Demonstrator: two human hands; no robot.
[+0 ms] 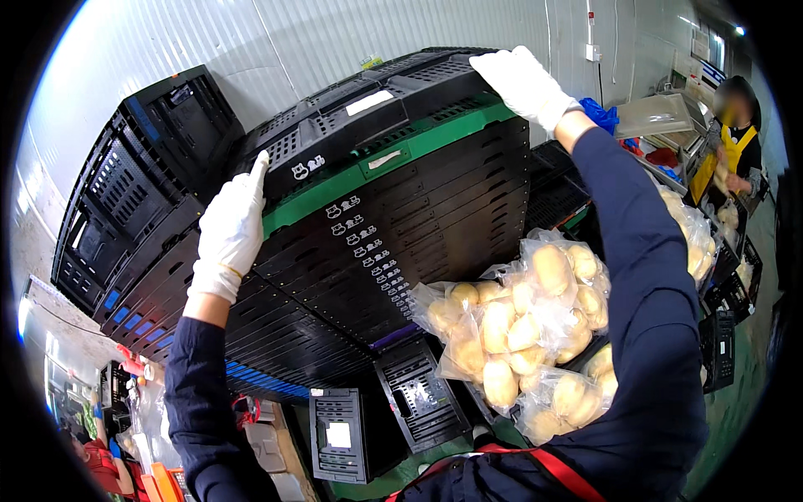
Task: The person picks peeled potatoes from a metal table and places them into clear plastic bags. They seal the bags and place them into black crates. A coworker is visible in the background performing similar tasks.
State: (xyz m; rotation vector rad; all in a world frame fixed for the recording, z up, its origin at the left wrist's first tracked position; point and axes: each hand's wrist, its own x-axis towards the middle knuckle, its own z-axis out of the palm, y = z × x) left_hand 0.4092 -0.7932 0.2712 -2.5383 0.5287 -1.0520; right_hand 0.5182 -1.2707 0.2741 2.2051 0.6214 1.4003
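Both my hands wear white gloves and reach up to a folded black plastic crate [368, 113] on top of a tall stack. My left hand [230, 230] grips its near left end, one finger stretched up along the corner and the others partly hidden. At the right end, my right hand [527, 88] is closed over the edge. Directly below lies a green-rimmed folded crate [393, 155], and under it the stacked black folded crates [418, 217] with white printed marks.
Clear bags of potatoes [519, 326] are piled right of the stack. Another crate stack [146, 159] stands left against the corrugated wall [335, 29]. Black crates [339, 435] are on the floor below. A person in a yellow apron [728, 159] works at far right; another in red [100, 464] is lower left.
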